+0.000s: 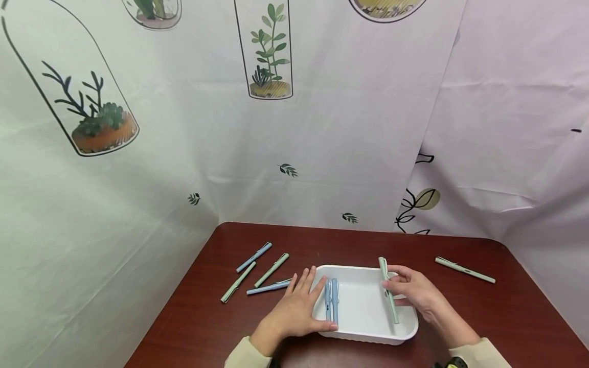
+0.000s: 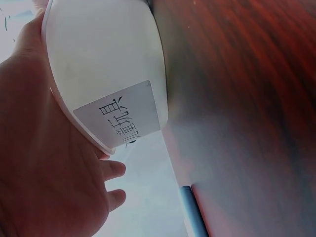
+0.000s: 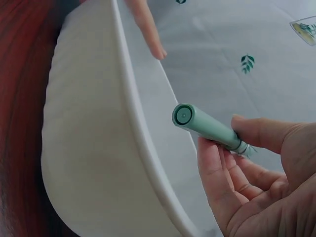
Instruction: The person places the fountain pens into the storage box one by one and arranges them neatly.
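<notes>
My right hand [image 1: 411, 291] pinches a light green pen [image 1: 389, 296] between thumb and fingers, over the right side of a white tray [image 1: 365, 335]. The right wrist view shows the round end of this pen [image 3: 210, 126] pointing toward the tray wall. Two blue pens lie side by side in the tray's left part: one blue pen [image 1: 327, 301] and a second blue pen [image 1: 335, 296]. Spread and mostly straight, the fingers of my left hand [image 1: 296, 309] rest on the tray's left rim, the thumb near the pens' lower ends.
Left of the tray lie a blue pen [image 1: 254, 257], a green pen [image 1: 238, 282], another green pen [image 1: 271, 270] and another blue pen [image 1: 267, 289]. One green pen [image 1: 465, 270] lies far right on the dark red table [image 1: 184, 317]. A patterned curtain [image 1: 322, 153] hangs behind.
</notes>
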